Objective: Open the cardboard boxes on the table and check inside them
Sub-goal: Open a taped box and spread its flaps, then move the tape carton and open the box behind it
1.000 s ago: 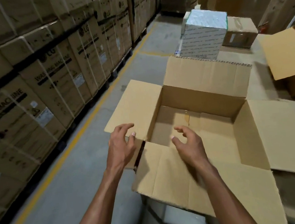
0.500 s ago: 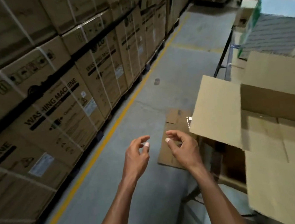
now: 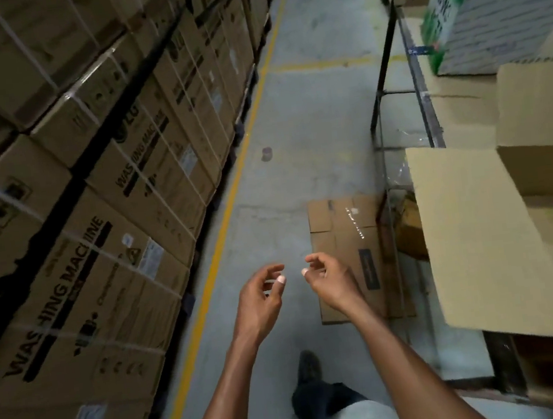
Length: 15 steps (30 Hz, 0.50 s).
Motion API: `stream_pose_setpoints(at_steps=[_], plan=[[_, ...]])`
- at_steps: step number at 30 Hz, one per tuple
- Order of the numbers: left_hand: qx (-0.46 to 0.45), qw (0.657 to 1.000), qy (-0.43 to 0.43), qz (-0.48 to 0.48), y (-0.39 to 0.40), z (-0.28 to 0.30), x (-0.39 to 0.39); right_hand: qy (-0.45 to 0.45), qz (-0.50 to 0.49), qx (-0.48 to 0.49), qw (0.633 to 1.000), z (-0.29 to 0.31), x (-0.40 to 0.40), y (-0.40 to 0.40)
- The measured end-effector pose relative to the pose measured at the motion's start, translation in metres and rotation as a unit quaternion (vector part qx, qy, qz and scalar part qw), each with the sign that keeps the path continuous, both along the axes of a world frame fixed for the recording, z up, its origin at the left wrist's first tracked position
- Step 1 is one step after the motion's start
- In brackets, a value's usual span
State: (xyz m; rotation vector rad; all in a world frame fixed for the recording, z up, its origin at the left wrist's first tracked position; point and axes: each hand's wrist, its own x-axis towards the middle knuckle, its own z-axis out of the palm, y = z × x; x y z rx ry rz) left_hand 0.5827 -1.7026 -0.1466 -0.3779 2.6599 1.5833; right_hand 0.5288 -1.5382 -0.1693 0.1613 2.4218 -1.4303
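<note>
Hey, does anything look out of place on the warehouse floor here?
Yes. A flattened cardboard box lies on the concrete aisle floor beside the table's black frame, in the walking path just ahead of the person's foot. A small dark spot marks the floor farther along; what it is cannot be told.

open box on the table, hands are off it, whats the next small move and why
Probably turn back right and look into the open box: its flaps stand open, but its inside is barely in view. Both the left hand and the right hand hang empty over the floor, touching nothing.
</note>
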Motion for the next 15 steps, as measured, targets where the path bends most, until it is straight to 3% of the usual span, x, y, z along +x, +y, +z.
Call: stream_pose_setpoints(at_steps=[5,15], plan=[[-0.007,0.998,-0.035,-0.045,-0.029,-0.006,-0.098,-0.054,-0.056,-0.012,0.997,-0.001,-0.086,-0.022],[0.042,0.987,-0.006,-0.154,-0.024,0.015,-0.319,-0.003,-0.21,-0.041,0.977,0.026,-0.253,-0.023]])
